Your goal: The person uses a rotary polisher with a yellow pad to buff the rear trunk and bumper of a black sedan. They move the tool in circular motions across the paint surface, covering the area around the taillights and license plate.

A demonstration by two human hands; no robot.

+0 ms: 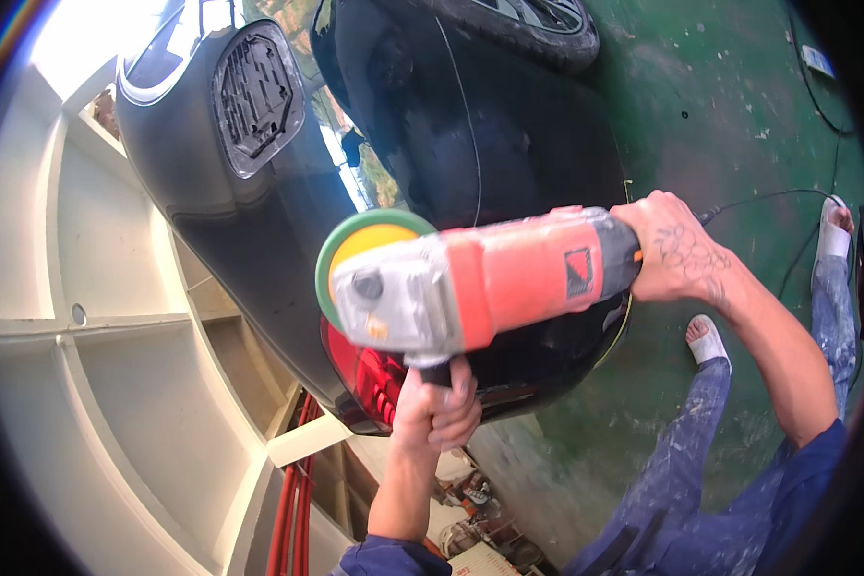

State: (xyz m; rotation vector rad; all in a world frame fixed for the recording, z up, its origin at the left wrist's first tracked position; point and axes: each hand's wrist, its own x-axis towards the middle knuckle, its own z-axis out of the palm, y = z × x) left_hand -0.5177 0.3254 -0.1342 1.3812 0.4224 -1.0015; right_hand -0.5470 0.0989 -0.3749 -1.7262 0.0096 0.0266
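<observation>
Across the middle of the head view lies a red electric polisher (pixel 523 278) with a grey metal head and a green-and-yellow round pad (pixel 328 269). My left hand (pixel 439 408) is closed round the black side handle under its head. At the tool's rear end, my right hand (pixel 677 248) wraps the dark grip, its fingertips mostly hidden. Behind the polisher is a glossy black car (pixel 538 125), with a red tail light (pixel 374 379) partly covered by the pad and my left hand. Whether the pad touches the bodywork I cannot tell.
A thin power cord (pixel 773 199) runs right from the polisher over the green floor (pixel 701 144), near my feet. A car wheel (pixel 538 29) shows at the top. Cream wall panels (pixel 115 230) and red pipes (pixel 293 509) stand left; assorted gear (pixel 490 528) lies at the bottom.
</observation>
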